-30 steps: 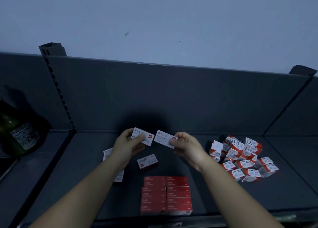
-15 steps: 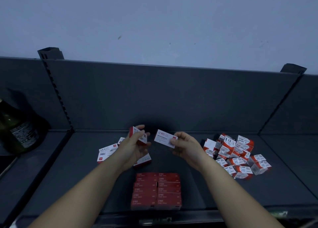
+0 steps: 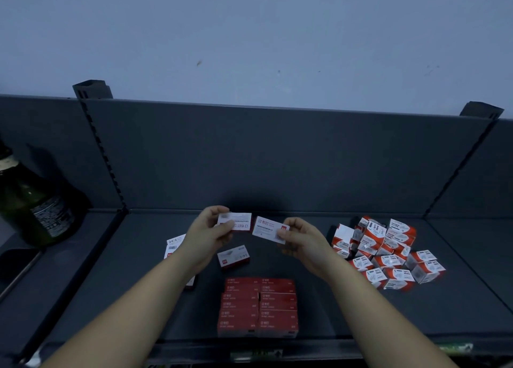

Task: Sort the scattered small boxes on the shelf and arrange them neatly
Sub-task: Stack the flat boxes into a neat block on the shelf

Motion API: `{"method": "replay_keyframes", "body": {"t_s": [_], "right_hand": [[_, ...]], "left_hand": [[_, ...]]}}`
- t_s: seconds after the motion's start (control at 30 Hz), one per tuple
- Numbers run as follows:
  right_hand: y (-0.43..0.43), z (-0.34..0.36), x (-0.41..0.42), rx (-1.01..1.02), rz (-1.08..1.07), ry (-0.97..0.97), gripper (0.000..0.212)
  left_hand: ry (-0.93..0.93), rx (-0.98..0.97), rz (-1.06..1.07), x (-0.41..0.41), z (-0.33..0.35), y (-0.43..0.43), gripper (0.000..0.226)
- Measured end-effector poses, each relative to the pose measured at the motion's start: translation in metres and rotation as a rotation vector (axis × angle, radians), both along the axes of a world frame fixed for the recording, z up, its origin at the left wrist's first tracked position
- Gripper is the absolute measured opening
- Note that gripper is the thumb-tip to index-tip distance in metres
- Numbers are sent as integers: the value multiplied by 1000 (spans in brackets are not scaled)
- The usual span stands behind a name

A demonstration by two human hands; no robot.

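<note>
Showing a white face now instead of the red edge seen earlier, the first box (image 3: 236, 221) sits pinched in the left hand (image 3: 205, 237) at frame centre, just beside the second box (image 3: 269, 228), pinched by the right hand (image 3: 302, 240) as before. The second box reads "订书钉", as do the stacked red boxes (image 3: 258, 306) at lower centre; a loose box (image 3: 233, 256) below the left hand reads "24/6".

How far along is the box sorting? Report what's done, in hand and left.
Done: a neat two-column block of red staple boxes at the front of the shelf. In hand: the left hand holds one staple box, the right hand a second staple box. Left: one loose staple box beneath them, more boxes behind the left forearm, and the jumbled heap of red-and-white boxes at right.
</note>
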State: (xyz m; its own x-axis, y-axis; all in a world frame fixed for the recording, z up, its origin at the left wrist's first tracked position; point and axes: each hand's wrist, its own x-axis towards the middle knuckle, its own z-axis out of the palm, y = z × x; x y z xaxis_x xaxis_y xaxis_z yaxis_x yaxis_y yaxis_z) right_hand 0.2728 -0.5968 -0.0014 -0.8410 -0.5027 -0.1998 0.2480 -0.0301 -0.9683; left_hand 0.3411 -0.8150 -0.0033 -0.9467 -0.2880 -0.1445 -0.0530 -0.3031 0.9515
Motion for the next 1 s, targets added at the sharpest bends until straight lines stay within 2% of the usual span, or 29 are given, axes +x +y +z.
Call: {"method": "replay_keyframes", "body": {"t_s": [0.2, 0.33, 0.47, 0.57, 0.7, 0.77, 0.87, 0.9, 1.0], "right_hand": [[-1, -1, -1, -4, -9, 2, 14], [-2, -1, 0, -7, -12, 8, 13], [-2, -1, 0, -18, -34, -4, 14], [-1, -1, 0, -25, -58, -14, 15], [2, 0, 0, -22, -83, -8, 14], [3, -1, 0, -18, -88, -1, 13], [4, -2, -1, -2, -77, 8, 13], [4, -2, -1, 3, -75, 16, 13], [4, 1, -2, -6, -105, 48, 13]], "left_hand": [[30, -48, 2, 0, -5, -2, 32], [25, 14, 24, -1, -3, 0, 35], [-1, 78, 61, -7, 1, -2, 22], [-6, 12, 17, -7, 2, -6, 18], [-43, -20, -122, -4, 2, -6, 27], [-67, -46, -159, -4, 4, -3, 36], [-94, -161, -189, -7, 4, 0, 62], [-96, -186, -194, -7, 3, 1, 63], [-124, -258, -205, -6, 2, -2, 50]]}}
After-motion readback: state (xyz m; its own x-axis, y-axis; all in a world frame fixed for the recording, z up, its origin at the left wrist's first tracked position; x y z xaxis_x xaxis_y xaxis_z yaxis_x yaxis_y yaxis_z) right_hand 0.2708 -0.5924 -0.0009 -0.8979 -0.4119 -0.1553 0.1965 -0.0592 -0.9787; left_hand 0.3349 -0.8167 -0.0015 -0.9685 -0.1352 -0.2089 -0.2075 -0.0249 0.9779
